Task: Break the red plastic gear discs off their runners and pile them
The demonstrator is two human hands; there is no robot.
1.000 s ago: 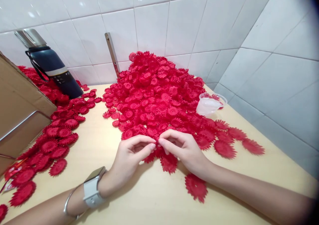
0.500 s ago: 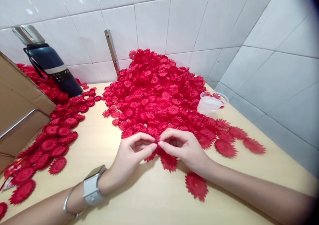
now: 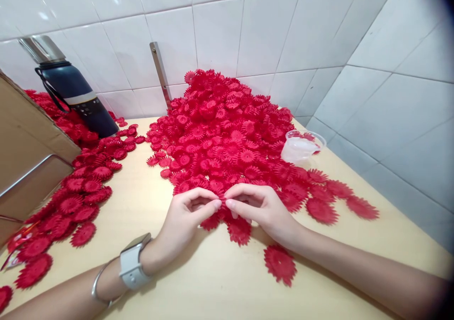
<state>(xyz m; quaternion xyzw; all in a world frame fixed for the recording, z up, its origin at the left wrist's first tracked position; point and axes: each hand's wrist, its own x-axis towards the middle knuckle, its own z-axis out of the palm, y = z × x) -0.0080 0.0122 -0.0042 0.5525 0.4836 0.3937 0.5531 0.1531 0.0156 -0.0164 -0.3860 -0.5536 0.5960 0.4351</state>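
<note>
A big heap of red plastic flower pieces (image 3: 227, 131) fills the back of the light wooden table (image 3: 220, 282). At the heap's near edge my left hand (image 3: 187, 216) and my right hand (image 3: 262, 211) meet, fingertips pinched together on one small red flower piece (image 3: 222, 206) between them. A white watch and a metal bangle sit on my left wrist. Flat red petal discs lie below the hands, one (image 3: 239, 230) just under my right thumb and another (image 3: 280, 263) beside my right forearm.
A dark blue flask (image 3: 74, 98) with a steel cap stands at the back left. A cardboard box (image 3: 28, 154) fills the left edge, with a trail of red discs (image 3: 74, 202) beside it. A clear plastic cup (image 3: 301, 147) lies right of the heap. White tiled walls close the corner.
Both hands stay pinched on the same piece; the fingers shifted only slightly. The view drifted a little.
</note>
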